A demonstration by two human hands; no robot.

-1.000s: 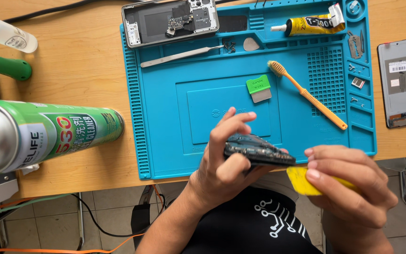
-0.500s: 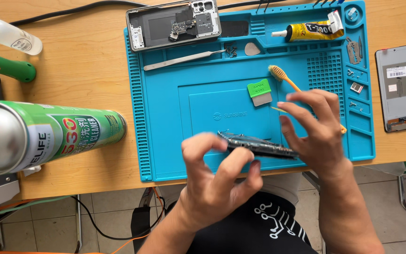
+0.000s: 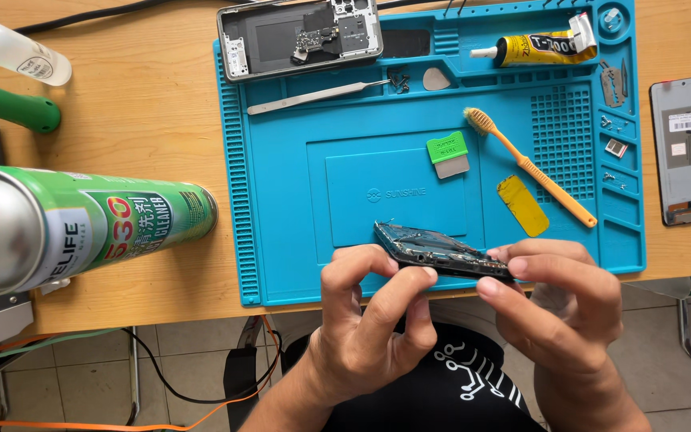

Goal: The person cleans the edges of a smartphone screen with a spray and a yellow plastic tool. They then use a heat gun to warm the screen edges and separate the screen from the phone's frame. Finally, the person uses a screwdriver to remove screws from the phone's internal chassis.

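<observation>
both hands pinch a circuit board (image 3: 441,252) edge-up over the blue mat's (image 3: 281,216) near edge, left hand (image 3: 373,308) at one end, right hand (image 3: 561,296) at the other, likely to view its side. beyond lie a yellow pick (image 3: 523,205), an orange brush (image 3: 533,170), and an opened phone (image 3: 301,36).

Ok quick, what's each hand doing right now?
Left hand: closed on the circuit board, at its left end.
Right hand: closed on the board's right end.
</observation>
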